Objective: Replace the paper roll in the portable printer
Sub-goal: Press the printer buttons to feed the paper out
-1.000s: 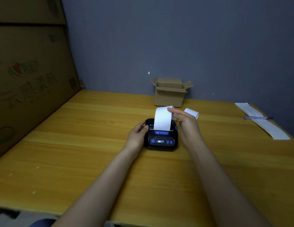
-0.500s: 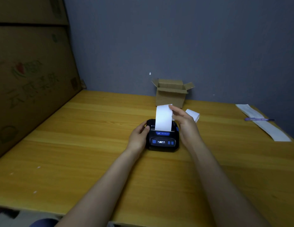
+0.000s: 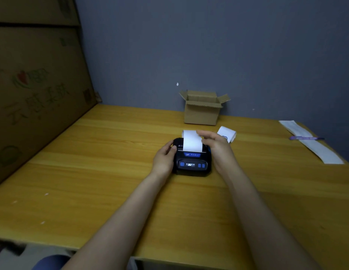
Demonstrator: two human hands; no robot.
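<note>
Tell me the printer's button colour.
Blue buttons on the black printer, clearest in the head view.

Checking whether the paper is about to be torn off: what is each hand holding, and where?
The left hand grips the printer by its left side. The right hand touches the paper strip at its upper right edge; a firm pinch cannot be told.

Table (image 3: 92,172) bears printer (image 3: 193,162), box (image 3: 202,112), perhaps pen (image 3: 306,138).
</note>
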